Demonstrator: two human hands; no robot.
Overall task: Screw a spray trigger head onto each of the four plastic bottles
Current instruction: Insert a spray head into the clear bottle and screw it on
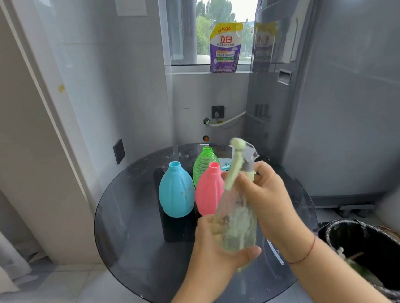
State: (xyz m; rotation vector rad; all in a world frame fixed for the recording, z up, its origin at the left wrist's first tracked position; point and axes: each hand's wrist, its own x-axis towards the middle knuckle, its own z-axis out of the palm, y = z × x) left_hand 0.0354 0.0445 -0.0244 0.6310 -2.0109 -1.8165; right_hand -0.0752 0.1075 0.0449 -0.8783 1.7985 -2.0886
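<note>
Above the round dark glass table [133,227], my left hand [216,250] grips the base of a clear bottle [236,224]. A pale green spray trigger head [240,162] sits on the bottle's neck, and my right hand [265,193] holds the neck just under its collar. The bottle is blurred and tilted. Behind it stand a blue bottle [176,190], a pink bottle [209,190] and a green ribbed bottle [205,163], all upright with open necks. Something light blue [226,167] lies behind the pink bottle, mostly hidden.
A grey washing machine [335,87] stands close at the right. A black-lined waste bin [378,263] sits on the floor at the lower right. A purple detergent pouch [226,48] rests on the window sill. Walls and a door frame close off the left.
</note>
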